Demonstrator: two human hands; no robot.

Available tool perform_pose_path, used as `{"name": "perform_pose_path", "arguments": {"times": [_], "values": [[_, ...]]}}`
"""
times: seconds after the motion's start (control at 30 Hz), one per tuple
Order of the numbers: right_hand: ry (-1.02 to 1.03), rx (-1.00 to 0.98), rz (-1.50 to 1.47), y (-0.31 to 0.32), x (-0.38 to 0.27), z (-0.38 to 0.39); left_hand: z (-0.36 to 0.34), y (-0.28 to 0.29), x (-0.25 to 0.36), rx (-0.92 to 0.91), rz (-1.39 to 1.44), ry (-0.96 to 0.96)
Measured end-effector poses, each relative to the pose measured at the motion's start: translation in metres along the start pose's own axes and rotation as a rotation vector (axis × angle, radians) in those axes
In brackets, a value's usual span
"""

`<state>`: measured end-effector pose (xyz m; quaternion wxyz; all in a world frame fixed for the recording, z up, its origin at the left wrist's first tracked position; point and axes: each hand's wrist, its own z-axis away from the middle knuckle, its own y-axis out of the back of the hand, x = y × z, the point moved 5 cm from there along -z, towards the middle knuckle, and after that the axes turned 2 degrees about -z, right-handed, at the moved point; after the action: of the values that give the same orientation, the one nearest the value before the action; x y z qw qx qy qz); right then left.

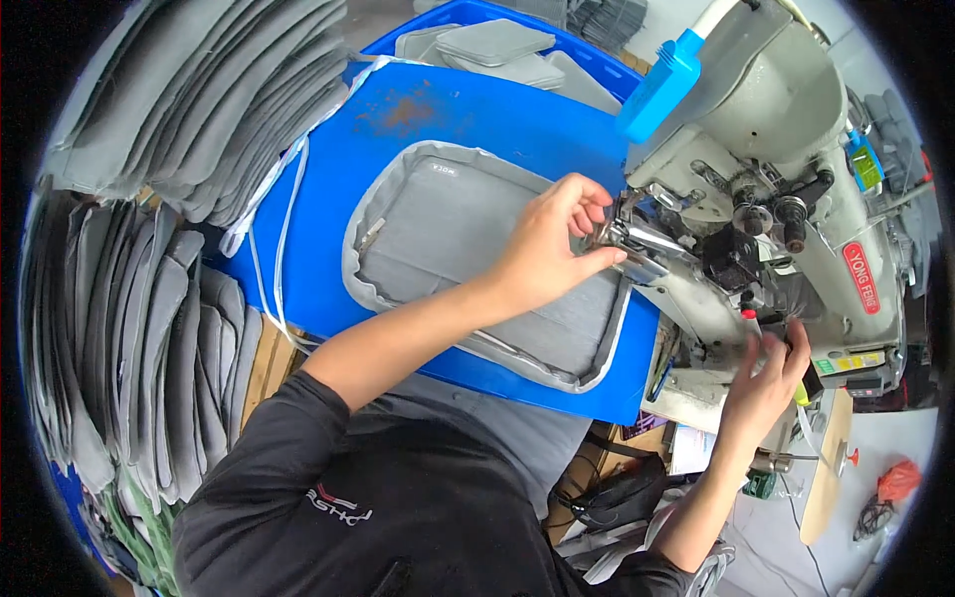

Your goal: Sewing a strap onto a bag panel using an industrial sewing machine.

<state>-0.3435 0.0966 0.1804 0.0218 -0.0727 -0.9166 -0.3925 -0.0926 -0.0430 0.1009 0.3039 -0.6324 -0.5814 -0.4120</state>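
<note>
My left hand (559, 231) is at the head of a grey-white sewing machine (686, 313). Its fingers are curled and the thumb reaches along a shiny metal part (637, 241); what lies between them is hidden. Under that hand a grey fabric piece (453, 224) with raised, rounded edges lies on a blue tabletop (328, 214). My right hand (764, 383) is at the machine's lower right side, fingers bent and apart, near a small red-tipped part (748, 314). I see nothing held in it.
Tall stacks of grey fabric pieces (214, 95) stand on the left, with more pieces (139, 338) below. A blue crate (468, 14) behind the table holds grey panels. A light-blue plastic holder (665, 85) hangs by the machine. A black bag (617, 497) lies low on the right.
</note>
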Motion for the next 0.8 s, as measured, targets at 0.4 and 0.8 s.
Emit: {"name": "perform_pose_path", "arguments": {"times": [0.4,0.8], "values": [[-0.011,0.037,-0.209,-0.009,-0.024,-0.024,0.000,-0.006,0.001,-0.011,-0.038,0.011],[-0.041,-0.147,-0.397,-0.044,0.021,-0.059,-0.010,-0.011,0.001,0.039,0.038,-0.057]]}}
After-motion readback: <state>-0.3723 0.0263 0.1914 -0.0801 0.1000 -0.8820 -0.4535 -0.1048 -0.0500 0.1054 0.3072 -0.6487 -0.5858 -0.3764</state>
